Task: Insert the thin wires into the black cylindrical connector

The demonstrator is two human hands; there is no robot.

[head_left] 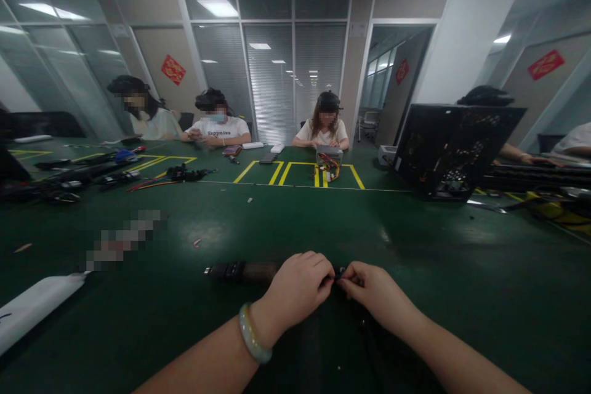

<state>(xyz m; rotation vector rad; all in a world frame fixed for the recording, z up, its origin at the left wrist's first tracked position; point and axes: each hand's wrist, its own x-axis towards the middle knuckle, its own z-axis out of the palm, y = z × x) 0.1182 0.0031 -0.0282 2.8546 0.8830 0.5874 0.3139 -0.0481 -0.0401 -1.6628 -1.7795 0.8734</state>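
On the green table in front of me lies an electric screwdriver [231, 271], a dark cylindrical tool with a metal tip pointing left. My left hand [302, 283], with a pale bangle [253, 333] on its wrist, is closed round its right part and hides much of the body. Close beside it, the fingers of my right hand [372, 289] are pinched together at the tool's right end. A small dark piece shows between the two hands, and its kind is hard to make out. Something dark, perhaps a cable [364, 323], runs down below my right hand.
A black computer case [455, 148] stands at the right. Bundled cables [180, 172] lie at the left. Across the table, a person [327, 126] handles a power supply [329, 152] with coloured wires. Other people sit along the far side. A white strip [41, 305] lies front left.
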